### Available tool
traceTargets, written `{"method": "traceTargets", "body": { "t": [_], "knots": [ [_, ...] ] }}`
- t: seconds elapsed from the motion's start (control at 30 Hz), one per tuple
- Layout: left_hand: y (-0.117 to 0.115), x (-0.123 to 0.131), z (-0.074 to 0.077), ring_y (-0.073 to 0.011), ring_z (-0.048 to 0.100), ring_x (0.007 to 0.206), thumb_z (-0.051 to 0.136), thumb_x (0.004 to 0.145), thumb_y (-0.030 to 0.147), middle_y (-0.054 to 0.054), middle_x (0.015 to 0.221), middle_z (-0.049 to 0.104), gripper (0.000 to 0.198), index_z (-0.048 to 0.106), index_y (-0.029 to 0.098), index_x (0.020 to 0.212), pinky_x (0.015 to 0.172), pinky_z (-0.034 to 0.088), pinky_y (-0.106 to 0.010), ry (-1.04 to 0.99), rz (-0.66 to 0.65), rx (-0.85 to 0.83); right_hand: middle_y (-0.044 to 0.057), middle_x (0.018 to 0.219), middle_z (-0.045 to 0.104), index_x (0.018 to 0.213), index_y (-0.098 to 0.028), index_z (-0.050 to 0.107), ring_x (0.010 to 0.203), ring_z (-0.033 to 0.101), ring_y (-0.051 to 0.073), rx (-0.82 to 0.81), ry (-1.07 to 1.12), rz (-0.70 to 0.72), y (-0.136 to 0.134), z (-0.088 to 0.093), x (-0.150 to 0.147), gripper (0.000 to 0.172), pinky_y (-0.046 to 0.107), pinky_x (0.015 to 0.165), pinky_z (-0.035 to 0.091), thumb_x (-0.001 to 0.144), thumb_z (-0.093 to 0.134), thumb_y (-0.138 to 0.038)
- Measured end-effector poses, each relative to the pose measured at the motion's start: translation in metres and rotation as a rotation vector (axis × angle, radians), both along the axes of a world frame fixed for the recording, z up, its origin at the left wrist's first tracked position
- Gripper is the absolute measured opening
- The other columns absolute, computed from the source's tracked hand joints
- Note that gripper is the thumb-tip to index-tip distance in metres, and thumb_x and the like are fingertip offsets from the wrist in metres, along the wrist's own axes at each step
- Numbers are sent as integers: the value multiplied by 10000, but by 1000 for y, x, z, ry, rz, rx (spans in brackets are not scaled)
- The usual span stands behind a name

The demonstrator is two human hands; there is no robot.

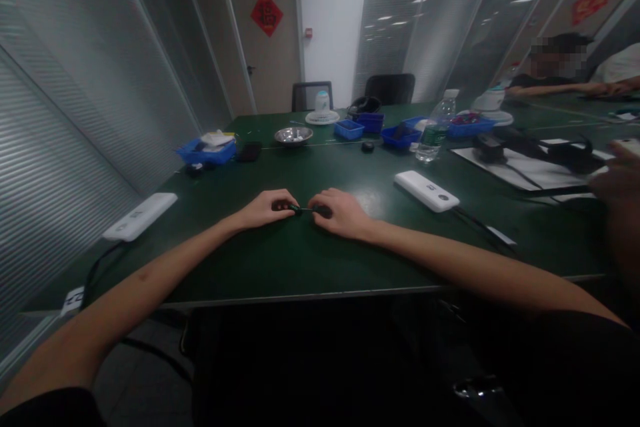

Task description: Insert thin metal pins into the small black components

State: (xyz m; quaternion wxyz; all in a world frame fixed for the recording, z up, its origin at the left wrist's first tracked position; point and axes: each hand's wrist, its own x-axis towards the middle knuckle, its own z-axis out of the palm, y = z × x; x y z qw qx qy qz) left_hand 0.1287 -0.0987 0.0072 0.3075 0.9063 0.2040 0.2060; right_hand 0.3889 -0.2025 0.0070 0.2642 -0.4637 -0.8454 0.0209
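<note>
Both my hands rest on the dark green table (300, 260), close together near its middle. My left hand (267, 208) is closed around a small dark object (286, 206) that is too small to name. My right hand (336, 212) is closed on a small dark tool, perhaps a screwdriver (320, 211), whose thin tip points left toward the object in my left hand. The two hands almost touch at the fingertips.
White power banks lie at the left (140, 215) and right (426, 190), with cables. Farther back are blue bins (206, 152), a metal bowl (293, 136), a small fan (323, 110) and a water bottle (436, 127). Another person's hand (617, 180) is at the right; a person sits far right.
</note>
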Motion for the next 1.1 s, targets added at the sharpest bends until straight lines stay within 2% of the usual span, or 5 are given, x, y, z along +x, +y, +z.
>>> {"method": "traceTargets", "body": {
  "t": [0.47,0.77,0.93,1.03,1.1],
  "knots": [
    [-2,-1,2,-204,627,894,692,951,398,-91,1046,693,286,750,178,1123,785,484,-325,23,10,17,60,1039,692,1121,-219,690,943,609,213,-33,-13,8,-1,1,0,198,313,767,438,936,645,-272],
    [-6,2,1,-213,635,991,630,1001,386,-80,1096,696,276,749,191,1156,875,477,-329,26,-74,-64,77,1106,664,1208,-199,654,987,608,210,-13,-19,118,-2,1,0,231,315,806,461,1008,592,-296],
    [-12,9,-1,-202,612,924,646,989,417,-73,1042,669,289,742,176,1117,831,472,-322,9,-91,-48,89,1130,663,1243,-193,640,998,616,212,-23,-37,158,-2,0,-1,253,315,814,472,1027,571,-305],
    [-12,9,-2,-186,588,857,685,961,427,-56,995,652,390,695,191,1271,768,464,-309,34,-63,-71,86,1130,674,1239,-196,640,992,627,210,-33,-1,102,-1,-2,-2,247,317,824,471,1031,561,-301],
    [-11,9,-3,-179,584,845,729,927,419,-43,997,650,584,574,223,1455,750,461,-304,33,-38,-99,76,1098,686,1213,-201,653,948,637,203,-47,33,22,2,-3,-2,232,314,806,467,1022,569,-302]
  ]
}}
